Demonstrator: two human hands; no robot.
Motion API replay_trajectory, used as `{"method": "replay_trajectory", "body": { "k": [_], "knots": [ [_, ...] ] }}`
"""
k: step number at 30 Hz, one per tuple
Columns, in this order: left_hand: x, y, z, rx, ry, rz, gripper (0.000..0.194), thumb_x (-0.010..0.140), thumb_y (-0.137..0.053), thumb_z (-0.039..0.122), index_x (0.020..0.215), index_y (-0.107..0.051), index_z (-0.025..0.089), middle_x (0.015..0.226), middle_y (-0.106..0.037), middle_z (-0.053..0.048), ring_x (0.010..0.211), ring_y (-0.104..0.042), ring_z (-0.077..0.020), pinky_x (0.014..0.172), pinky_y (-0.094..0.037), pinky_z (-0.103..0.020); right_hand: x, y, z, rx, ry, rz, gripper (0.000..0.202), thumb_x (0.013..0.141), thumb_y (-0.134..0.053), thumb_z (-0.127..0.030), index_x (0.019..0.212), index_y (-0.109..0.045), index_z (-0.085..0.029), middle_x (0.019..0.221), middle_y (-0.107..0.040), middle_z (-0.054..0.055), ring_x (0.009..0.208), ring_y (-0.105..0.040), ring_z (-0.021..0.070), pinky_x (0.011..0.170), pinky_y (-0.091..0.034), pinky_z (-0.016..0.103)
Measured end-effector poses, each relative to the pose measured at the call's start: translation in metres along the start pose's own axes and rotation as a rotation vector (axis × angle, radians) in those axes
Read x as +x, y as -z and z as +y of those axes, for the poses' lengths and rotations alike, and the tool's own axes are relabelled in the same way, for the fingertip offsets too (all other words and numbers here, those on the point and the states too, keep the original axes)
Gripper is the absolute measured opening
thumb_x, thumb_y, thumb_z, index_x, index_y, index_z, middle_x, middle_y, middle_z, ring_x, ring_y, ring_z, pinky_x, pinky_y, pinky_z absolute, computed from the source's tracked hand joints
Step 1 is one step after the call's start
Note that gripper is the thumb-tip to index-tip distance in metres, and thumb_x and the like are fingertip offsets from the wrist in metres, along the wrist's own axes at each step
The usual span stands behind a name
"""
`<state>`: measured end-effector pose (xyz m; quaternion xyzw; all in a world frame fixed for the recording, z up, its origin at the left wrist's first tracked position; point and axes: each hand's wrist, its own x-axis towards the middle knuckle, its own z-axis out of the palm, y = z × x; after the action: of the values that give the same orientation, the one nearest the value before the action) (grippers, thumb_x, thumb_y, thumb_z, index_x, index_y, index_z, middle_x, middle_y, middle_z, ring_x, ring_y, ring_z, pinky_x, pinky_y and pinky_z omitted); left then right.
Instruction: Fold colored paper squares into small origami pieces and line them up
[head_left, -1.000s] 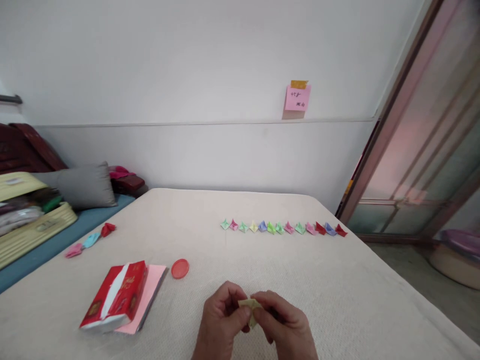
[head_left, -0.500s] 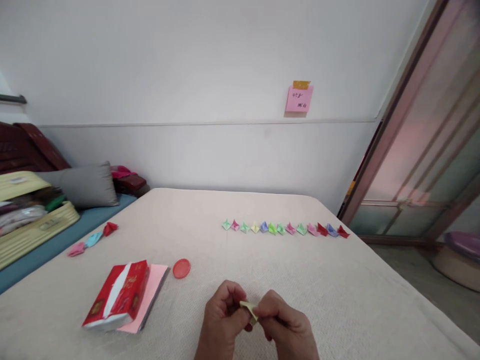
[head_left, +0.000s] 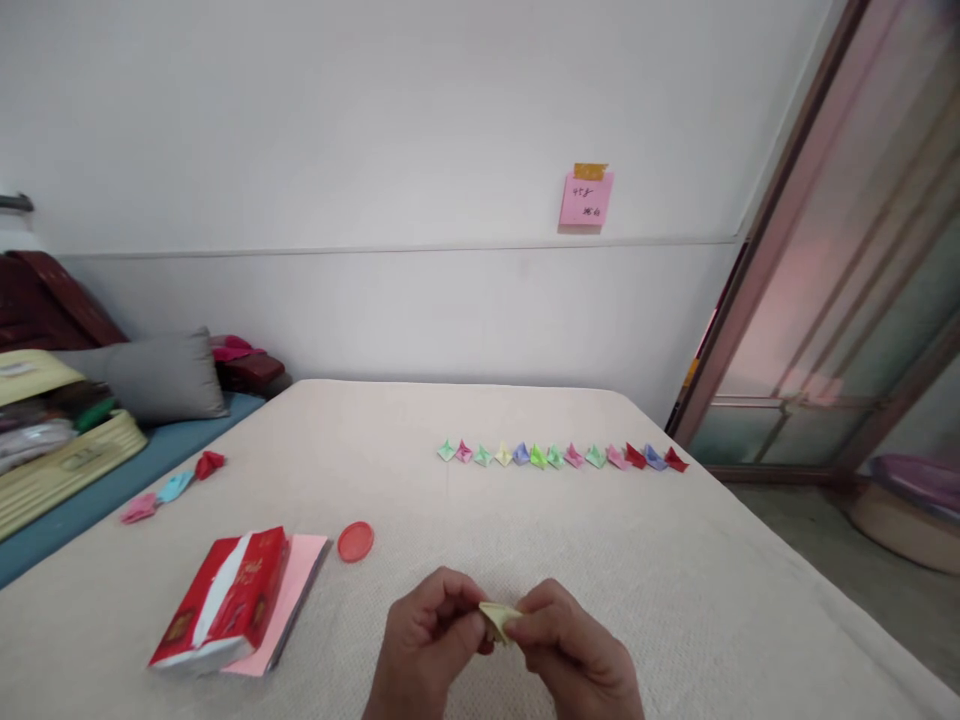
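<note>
A small pale-yellow folded paper (head_left: 496, 618) is pinched between my two hands above the near part of the table. My left hand (head_left: 435, 635) grips its left side between thumb and fingers. On the right, my right hand (head_left: 574, 645) holds the other end with thumb and forefinger. The paper's ends are hidden under the fingertips. Farther back, a row of small folded paper pieces (head_left: 538, 456) in green, pink, yellow, blue and red stretches across the table toward the right.
A red tissue pack (head_left: 225, 595) lies on pink paper sheets (head_left: 298, 590) at the left. Beside them is a red round lid (head_left: 355, 541). Three folded papers, including a light-blue one (head_left: 175, 486), lie near the left edge. The cream-covered table (head_left: 382, 420) meets the wall (head_left: 337, 310).
My left hand has shifted slightly left, and more of the yellow paper shows between the hands. The whole view has turned a little, moving most background things left.
</note>
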<state>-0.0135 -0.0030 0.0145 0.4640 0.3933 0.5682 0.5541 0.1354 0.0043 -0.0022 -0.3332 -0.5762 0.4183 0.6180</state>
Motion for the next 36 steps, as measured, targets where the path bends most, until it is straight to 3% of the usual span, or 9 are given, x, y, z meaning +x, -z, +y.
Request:
{"method": "replay_trajectory", "body": {
  "k": [14, 17, 22, 25, 29, 36],
  "knots": [
    [-0.002, 0.004, 0.001, 0.28, -0.088, 0.046, 0.012, 0.078, -0.063, 0.026, 0.074, -0.071, 0.017, 0.058, -0.067, -0.002, 0.056, -0.058, -0.0143, 0.055, -0.045, -0.022, 0.001, -0.001, 0.0, -0.036, -0.013, 0.005, 0.015, 0.075, -0.067, -0.016, 0.065, -0.072, -0.027, 0.058, -0.053, -0.003, 0.05, -0.047, 0.0115, 0.047, -0.034, 0.023],
    [-0.002, 0.003, 0.003, 0.218, -0.062, 0.062, 0.012, 0.076, -0.066, 0.025, 0.07, -0.071, 0.017, 0.056, -0.067, -0.002, 0.055, -0.057, -0.0138, 0.055, -0.044, -0.022, -0.001, -0.002, 0.002, -0.068, 0.014, -0.005, 0.015, 0.077, -0.066, -0.018, 0.066, -0.072, -0.027, 0.06, -0.054, -0.002, 0.049, -0.047, 0.0118, 0.045, -0.034, 0.023],
    [0.0, 0.003, -0.001, -0.08, 0.081, 0.093, 0.009, 0.07, -0.07, 0.022, 0.066, -0.068, 0.015, 0.053, -0.065, -0.001, 0.053, -0.056, -0.0124, 0.055, -0.043, -0.023, -0.007, -0.01, 0.005, -0.208, 0.15, -0.006, 0.015, 0.082, -0.062, -0.023, 0.075, -0.074, -0.029, 0.064, -0.058, 0.001, 0.051, -0.05, 0.0137, 0.046, -0.035, 0.025],
    [0.002, 0.002, -0.004, -0.173, 0.135, 0.053, 0.009, 0.072, -0.07, 0.023, 0.071, -0.067, 0.014, 0.058, -0.064, 0.0, 0.057, -0.055, -0.0116, 0.058, -0.043, -0.024, -0.01, -0.013, 0.004, -0.224, 0.178, 0.03, 0.015, 0.082, -0.062, -0.021, 0.08, -0.074, -0.03, 0.067, -0.059, 0.001, 0.052, -0.053, 0.0137, 0.046, -0.037, 0.024],
    [0.005, -0.002, -0.006, -0.177, 0.107, -0.012, 0.016, 0.067, -0.075, 0.02, 0.08, -0.066, 0.016, 0.068, -0.065, -0.001, 0.065, -0.056, -0.0124, 0.062, -0.042, -0.023, -0.009, -0.011, 0.001, -0.257, 0.197, 0.049, 0.019, 0.081, -0.062, -0.017, 0.083, -0.074, -0.032, 0.071, -0.06, 0.002, 0.056, -0.055, 0.0152, 0.049, -0.04, 0.024],
    [0.004, -0.003, -0.003, -0.058, 0.05, 0.062, 0.014, 0.07, -0.072, 0.024, 0.08, -0.067, 0.016, 0.064, -0.066, -0.001, 0.062, -0.055, -0.0136, 0.06, -0.043, -0.024, -0.004, -0.011, -0.003, -0.179, 0.155, -0.054, 0.031, 0.082, -0.053, -0.013, 0.093, -0.074, -0.033, 0.077, -0.061, 0.004, 0.061, -0.058, 0.0163, 0.051, -0.042, 0.025]
  ]
}}
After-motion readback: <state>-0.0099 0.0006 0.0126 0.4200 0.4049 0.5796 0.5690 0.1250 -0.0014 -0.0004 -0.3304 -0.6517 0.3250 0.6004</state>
